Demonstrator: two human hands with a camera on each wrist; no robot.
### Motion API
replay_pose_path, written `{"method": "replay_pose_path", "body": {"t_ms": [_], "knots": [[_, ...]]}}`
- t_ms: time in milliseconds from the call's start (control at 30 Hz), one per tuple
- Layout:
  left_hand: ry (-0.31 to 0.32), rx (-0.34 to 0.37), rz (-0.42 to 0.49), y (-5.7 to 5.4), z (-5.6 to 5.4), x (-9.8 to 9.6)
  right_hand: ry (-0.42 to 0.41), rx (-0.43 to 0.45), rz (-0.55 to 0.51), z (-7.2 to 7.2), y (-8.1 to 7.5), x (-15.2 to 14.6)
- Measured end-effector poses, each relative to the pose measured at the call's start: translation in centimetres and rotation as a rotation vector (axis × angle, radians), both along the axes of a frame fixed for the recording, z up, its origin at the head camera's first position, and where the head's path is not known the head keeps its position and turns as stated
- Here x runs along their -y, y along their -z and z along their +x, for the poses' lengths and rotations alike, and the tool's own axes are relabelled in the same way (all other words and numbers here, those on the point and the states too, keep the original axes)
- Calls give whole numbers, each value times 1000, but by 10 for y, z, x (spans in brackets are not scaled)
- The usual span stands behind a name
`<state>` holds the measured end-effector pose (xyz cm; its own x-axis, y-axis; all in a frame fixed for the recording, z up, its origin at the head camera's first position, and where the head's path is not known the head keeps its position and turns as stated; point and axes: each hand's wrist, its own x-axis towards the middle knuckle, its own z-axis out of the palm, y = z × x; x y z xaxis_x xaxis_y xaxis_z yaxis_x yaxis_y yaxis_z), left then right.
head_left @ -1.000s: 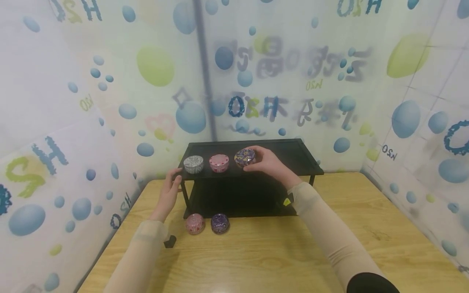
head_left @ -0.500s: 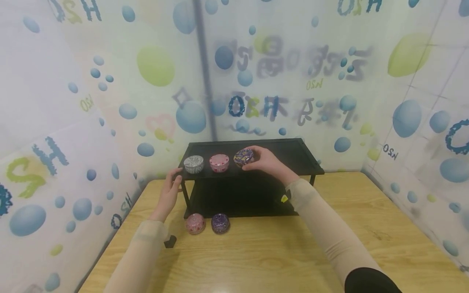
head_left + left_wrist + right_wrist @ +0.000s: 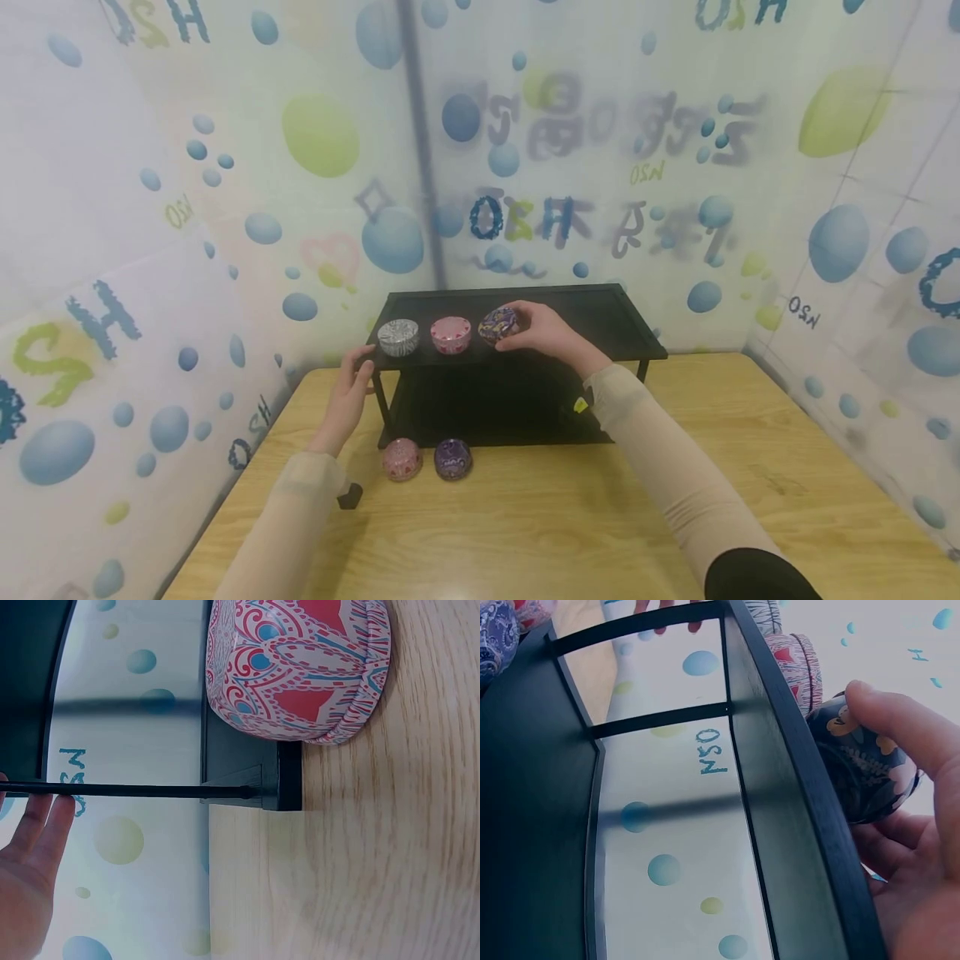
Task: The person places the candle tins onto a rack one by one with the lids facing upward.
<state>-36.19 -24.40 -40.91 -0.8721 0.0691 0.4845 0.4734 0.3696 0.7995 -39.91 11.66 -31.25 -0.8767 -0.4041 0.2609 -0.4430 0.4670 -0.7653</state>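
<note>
Navy-flowered tin [image 3: 495, 323], likely light, stiff and slick, is being gripped around its sides at twelve o'clock by right fingers [image 3: 889, 851].

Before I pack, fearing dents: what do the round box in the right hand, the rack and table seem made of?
Round box: likely glossy printed tin; its rim reflects light. Rack: perhaps painted metal or wood, satin black, with soft sheen. Table: wood or laminate, faintly glossy, with visible grain.

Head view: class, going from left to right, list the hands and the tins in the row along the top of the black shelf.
Left hand, silver-grey tin, pink tin, dark multicoloured tin, right hand.
</note>
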Motion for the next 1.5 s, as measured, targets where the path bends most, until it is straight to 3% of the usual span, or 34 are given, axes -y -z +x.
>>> {"method": "replay_pose_path", "body": {"t_ms": [867,933,1167,1500], "knots": [[-5,-19,-10,-1,1,-1,13,-20,141,-1,-3,-1],[0,-5,4,-3,2,-2,14,-20,152,-1,-3,-2],[23,-1,0,-26,25,-13,22,-16,178,0,-4,-3],[28,17,18,-29,28,-14,19,-11,189,0,-4,-5]]}}
